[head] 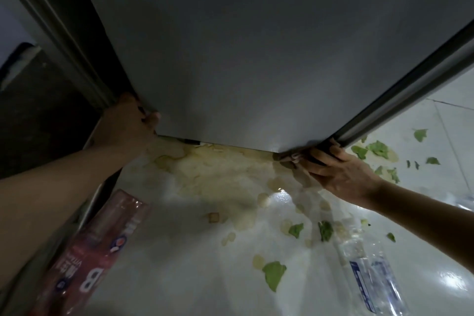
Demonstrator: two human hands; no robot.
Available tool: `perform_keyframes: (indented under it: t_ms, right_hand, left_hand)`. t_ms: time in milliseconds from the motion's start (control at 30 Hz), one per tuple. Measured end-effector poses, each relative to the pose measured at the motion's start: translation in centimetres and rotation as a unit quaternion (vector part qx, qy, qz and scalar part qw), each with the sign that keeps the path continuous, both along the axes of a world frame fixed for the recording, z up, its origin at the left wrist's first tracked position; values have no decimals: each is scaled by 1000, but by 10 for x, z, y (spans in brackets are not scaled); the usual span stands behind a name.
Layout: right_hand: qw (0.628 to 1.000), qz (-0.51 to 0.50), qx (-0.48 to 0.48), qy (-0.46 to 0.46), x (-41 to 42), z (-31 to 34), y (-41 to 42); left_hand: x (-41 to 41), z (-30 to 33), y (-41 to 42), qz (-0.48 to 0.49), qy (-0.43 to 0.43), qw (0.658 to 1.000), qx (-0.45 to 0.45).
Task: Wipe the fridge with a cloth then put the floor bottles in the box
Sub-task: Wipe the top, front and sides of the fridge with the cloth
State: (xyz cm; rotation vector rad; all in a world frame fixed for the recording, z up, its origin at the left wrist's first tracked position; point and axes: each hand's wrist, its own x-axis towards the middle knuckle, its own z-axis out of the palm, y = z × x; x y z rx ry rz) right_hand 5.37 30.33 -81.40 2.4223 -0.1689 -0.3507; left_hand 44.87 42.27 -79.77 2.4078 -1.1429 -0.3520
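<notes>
- Right now both hands are on the bottom corners of the tall grey metal fridge door (256, 46), viewed from above; no cloth visible anywhere in frame.
- left hand (128, 120): fingers curled round the lower left corner, thumb on the front face. Firm hold.
- right hand (338, 169): fingers hooked under the lower right corner, beside the long rounded grey door handle (410, 90). Something dark sits under the fingertips; can't tell whether it's a rag or the door seal.
- Door judged heavy, rigid and smooth, so slippery if wet. Edge grips like these are the sane option; the flat face offers nothing to hold.
- Pink-labelled clear plastic bottle (102, 244) lies on its side on the glossy white tiled floor (192, 277), bottom left, just beside the left forearm.
- Clear crumpled plastic bottle with blue label (369, 269) lies bottom right, well apart from the pink one.
- Both look empty: light, thin-walled, will dent. Grab mid-body or neck; possibly slick, since they lie near the spill.
- Yellowish dried liquid stain (213, 174) and green leaf scraps (274, 273) cover the tiles: slip risk.
- Box not in view.
</notes>
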Motion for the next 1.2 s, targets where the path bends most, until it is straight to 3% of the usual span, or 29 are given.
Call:
perform_keyframes:
  t_ms: [233, 367, 567, 733, 1200]
  right_hand:
    - [996, -6, -63, 60, 19, -4, 0]
    - [998, -2, -67, 22, 33, -5, 5]
    - [993, 85, -50, -65, 103, -10, 16]
    - [987, 119, -72, -82, 159, -16, 29]
    - [995, 93, 5, -39, 271, 5, 67]
  left_hand:
    - [1, -1, 3, -1, 29, 999, -43]
    - [7, -3, 11, -27, 49, 997, -56]
    - [16, 0, 16, -76, 100, 991, -54]
    - [29, 1, 27, -135, 155, 978, -24]
    - [50, 1, 52, -96, 155, 983, -12]
